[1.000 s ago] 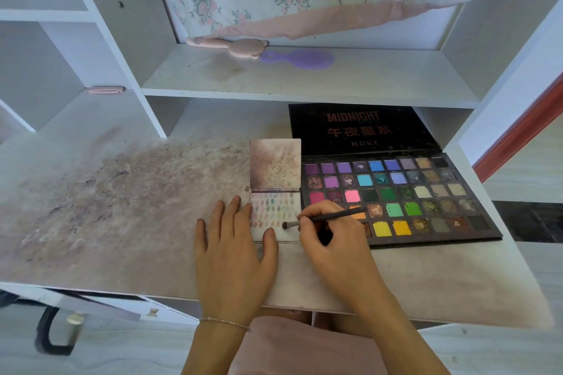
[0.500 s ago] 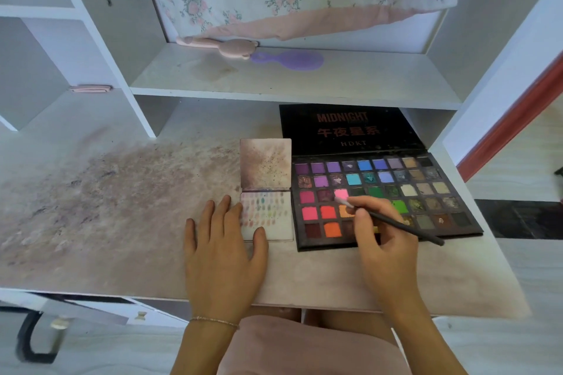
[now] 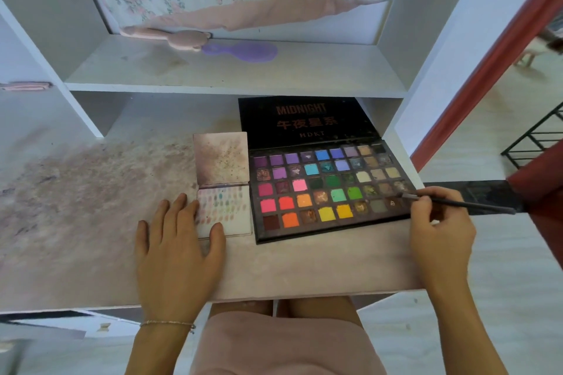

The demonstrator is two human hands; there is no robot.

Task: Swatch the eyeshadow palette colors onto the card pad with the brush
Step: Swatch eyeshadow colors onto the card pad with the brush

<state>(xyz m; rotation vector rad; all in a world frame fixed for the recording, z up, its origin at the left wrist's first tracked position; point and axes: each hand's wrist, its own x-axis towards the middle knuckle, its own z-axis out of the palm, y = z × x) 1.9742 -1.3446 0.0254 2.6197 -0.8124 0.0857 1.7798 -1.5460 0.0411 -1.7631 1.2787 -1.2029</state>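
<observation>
An open black eyeshadow palette with several rows of coloured pans lies on the desk, its lid propped against the back. Left of it lies a small open card pad whose lower page carries several pale colour swatches. My left hand lies flat on the desk, fingers and thumb resting on the pad's lower left edge. My right hand pinches a thin black brush. The brush tip touches the palette's right end, over the dark brownish pans.
The desk top is stained with powder on the left. A shelf above holds a pink brush and a purple brush under floral fabric. The desk's right edge lies just past the palette. A black rack stands on the floor at right.
My right hand carried the brush from the pad's lower edge to the pink pan, then on to the palette's far right end. My left hand stayed on the pad.
</observation>
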